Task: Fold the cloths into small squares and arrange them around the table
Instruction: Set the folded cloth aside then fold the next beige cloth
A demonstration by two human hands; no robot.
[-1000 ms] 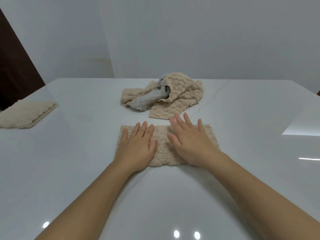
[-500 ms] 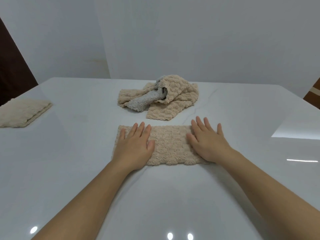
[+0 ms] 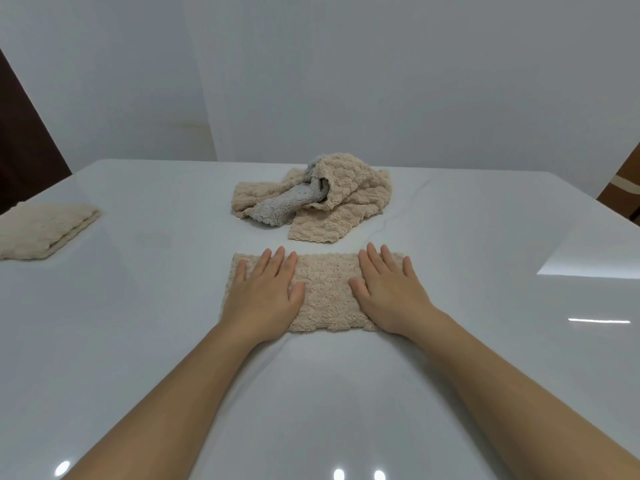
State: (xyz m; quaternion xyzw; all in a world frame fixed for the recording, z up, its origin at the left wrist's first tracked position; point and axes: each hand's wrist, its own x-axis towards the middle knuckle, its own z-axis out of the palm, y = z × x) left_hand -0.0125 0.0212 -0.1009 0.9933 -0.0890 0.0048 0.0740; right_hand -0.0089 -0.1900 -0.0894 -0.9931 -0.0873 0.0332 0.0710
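Observation:
A beige textured cloth (image 3: 327,292) lies folded into a long strip on the white table (image 3: 138,341) in front of me. My left hand (image 3: 265,296) presses flat on the strip's left end, fingers straight. My right hand (image 3: 389,291) lies flat on its right end, fingers spread. Behind the strip sits a loose heap of beige cloths (image 3: 346,199) with a grey cloth (image 3: 287,206) tangled in it. A folded beige cloth (image 3: 41,230) rests at the table's left edge.
White walls stand behind the table. A dark door shows at the far left, and brown furniture (image 3: 627,188) at the far right. Bright light reflections mark the glossy tabletop on the right and near the front edge.
My right hand slid from the strip's middle out to its right end, smoothing the cloth. My left hand stayed on the left end.

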